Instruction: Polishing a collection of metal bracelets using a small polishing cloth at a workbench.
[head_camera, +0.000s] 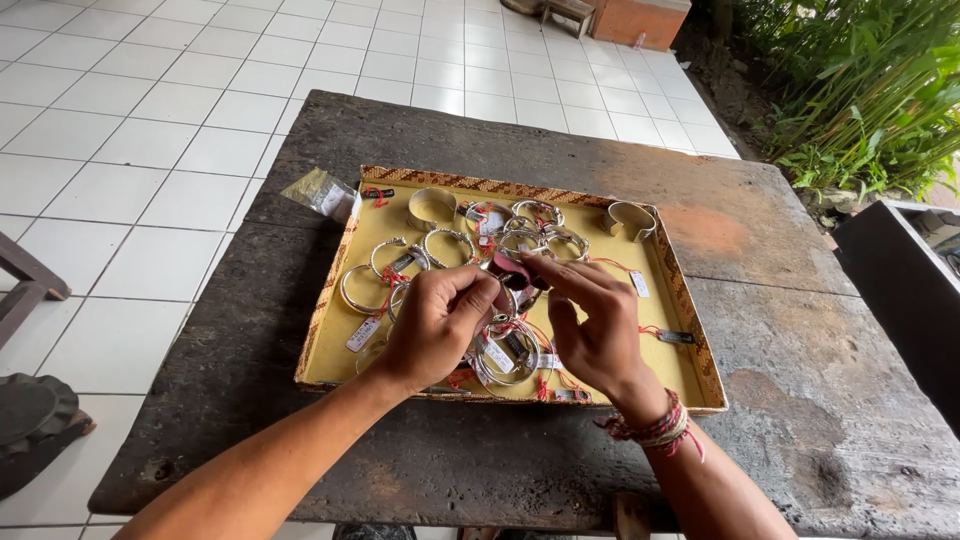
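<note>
A shallow yellow tray (672, 330) with a woven patterned rim lies on a dark wooden table (760, 220). Several silver bangles (448, 246) with red strings and small tags lie in it. Both of my hands hover over the tray's middle. My left hand (435, 325) is curled around a silver piece with a dark red part (512, 270). My right hand (590, 320) pinches the same piece from the right with thumb and forefinger. A wide silver cuff (630, 220) rests at the tray's far right, another cuff (431, 208) at the far left.
A small clear plastic bag (320, 192) lies on the table by the tray's far left corner. White tiled floor (150, 150) surrounds the table. Green plants (870, 90) grow at the right. A dark box edge (900, 290) stands at the right.
</note>
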